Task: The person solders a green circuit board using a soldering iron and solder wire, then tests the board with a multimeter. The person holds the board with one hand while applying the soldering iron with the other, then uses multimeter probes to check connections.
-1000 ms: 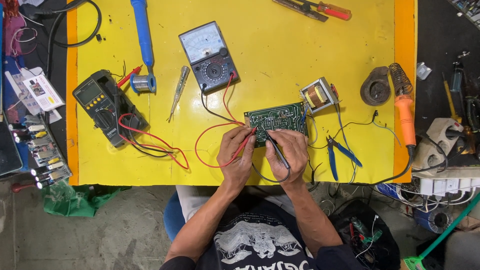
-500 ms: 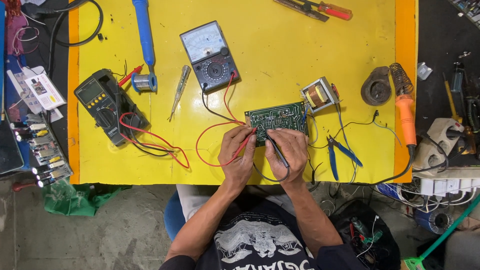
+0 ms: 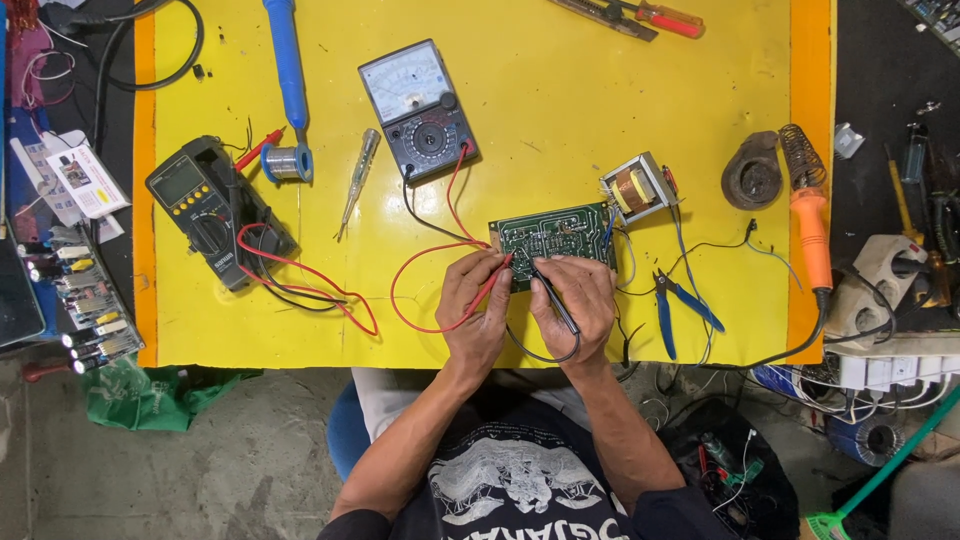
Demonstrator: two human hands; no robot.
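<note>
A green circuit board [image 3: 556, 238] lies on the yellow table [image 3: 560, 90], wired to a small transformer [image 3: 636, 187]. My left hand [image 3: 474, 310] pinches a red test probe [image 3: 492, 287] whose tip rests on the board's near edge. My right hand [image 3: 573, 305] grips a black test probe [image 3: 551, 295], its tip also on the board. Red and black leads run from both probes up to an analog multimeter [image 3: 418, 110] with a white dial face.
A digital multimeter [image 3: 205, 208] with red leads lies at the left. Nearby are a solder spool [image 3: 288, 162], a blue-handled tool [image 3: 285, 60] and a tester screwdriver [image 3: 357, 178]. Blue-handled cutters [image 3: 672, 305], an orange soldering iron [image 3: 812, 225] and power strips [image 3: 885, 300] lie at the right.
</note>
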